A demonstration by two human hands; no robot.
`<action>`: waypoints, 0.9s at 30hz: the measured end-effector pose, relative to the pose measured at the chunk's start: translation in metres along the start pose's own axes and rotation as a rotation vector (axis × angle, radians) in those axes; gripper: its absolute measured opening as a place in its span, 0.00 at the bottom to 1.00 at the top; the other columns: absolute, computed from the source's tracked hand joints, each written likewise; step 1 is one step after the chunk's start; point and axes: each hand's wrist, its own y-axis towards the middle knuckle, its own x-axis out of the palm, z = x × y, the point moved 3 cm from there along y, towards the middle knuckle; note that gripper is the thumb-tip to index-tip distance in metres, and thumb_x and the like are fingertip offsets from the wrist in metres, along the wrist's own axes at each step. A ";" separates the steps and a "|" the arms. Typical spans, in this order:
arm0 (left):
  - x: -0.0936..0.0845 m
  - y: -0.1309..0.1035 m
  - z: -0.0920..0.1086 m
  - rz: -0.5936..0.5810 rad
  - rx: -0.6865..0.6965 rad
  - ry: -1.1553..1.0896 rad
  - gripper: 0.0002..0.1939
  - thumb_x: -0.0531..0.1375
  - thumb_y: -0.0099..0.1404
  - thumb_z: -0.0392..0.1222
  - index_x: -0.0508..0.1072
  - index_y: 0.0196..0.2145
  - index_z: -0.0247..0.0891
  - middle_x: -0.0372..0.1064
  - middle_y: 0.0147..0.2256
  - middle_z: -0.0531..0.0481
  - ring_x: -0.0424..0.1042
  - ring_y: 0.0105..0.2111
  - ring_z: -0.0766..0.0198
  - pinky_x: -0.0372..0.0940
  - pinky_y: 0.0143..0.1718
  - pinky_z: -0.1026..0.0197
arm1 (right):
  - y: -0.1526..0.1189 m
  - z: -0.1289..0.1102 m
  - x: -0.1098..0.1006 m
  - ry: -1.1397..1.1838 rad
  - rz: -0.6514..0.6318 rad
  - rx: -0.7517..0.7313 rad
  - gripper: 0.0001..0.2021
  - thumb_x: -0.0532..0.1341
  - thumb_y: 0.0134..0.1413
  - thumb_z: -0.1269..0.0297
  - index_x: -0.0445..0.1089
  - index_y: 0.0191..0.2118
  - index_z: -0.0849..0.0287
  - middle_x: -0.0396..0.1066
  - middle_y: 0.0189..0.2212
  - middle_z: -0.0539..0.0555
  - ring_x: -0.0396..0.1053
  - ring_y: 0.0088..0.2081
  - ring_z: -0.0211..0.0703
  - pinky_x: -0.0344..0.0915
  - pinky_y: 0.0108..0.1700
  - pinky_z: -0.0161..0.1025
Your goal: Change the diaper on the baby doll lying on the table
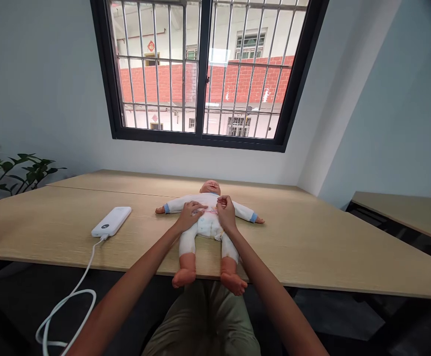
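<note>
Two bare hands work close together on the belly of a baby doll, which lies face up between and beneath them, head pointing away from the person. The left hand rests on one side of the doll's middle, its fingers loosely extended rather than clenched. The right hand is curled on the other side, thumb and fingertips drawn together as if in a pinch; whether cloth is caught between them is too small to tell. The step in hand appears to be fine handling at the waist, where a pinkish band shows between the hands, above a white diaper. As a judgement, the next move calls for the left hand to steady the torso while the right guides whatever lies at its fingertips. Beyond the hands are the doll's head and its outspread arms, in white sleeves with blue cuffs; nearer than the hands, its legs reach toward the person, feet at the table's edge. To the left of the left hand, well apart, a white power bank trails a white cable over the edge of the pale wooden table. Farther left are green leaves; far ahead of the hands, a dark-framed, barred window.
</note>
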 end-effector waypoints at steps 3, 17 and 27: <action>0.000 0.000 0.000 -0.039 0.011 0.045 0.16 0.54 0.67 0.40 0.77 0.49 0.43 0.68 0.46 0.45 0.63 0.50 0.54 0.54 0.58 0.49 | -0.001 -0.003 0.000 0.023 -0.012 0.036 0.07 0.54 0.43 0.63 0.62 0.32 0.55 0.68 0.33 0.51 0.68 0.37 0.43 0.65 0.40 0.40; -0.001 -0.003 0.005 -0.065 0.049 0.084 0.14 0.55 0.66 0.39 0.79 0.43 0.47 0.65 0.51 0.47 0.60 0.53 0.53 0.53 0.59 0.47 | -0.003 0.003 0.004 0.080 -0.124 0.141 0.12 0.50 0.40 0.67 0.60 0.35 0.55 0.67 0.38 0.51 0.74 0.34 0.44 0.68 0.36 0.40; -0.002 -0.004 0.007 -0.021 0.171 -0.009 0.15 0.56 0.66 0.41 0.74 0.49 0.41 0.71 0.51 0.46 0.62 0.55 0.54 0.56 0.58 0.47 | -0.002 0.003 0.004 0.113 -0.041 0.129 0.08 0.51 0.45 0.64 0.61 0.34 0.55 0.68 0.32 0.51 0.71 0.33 0.42 0.67 0.37 0.40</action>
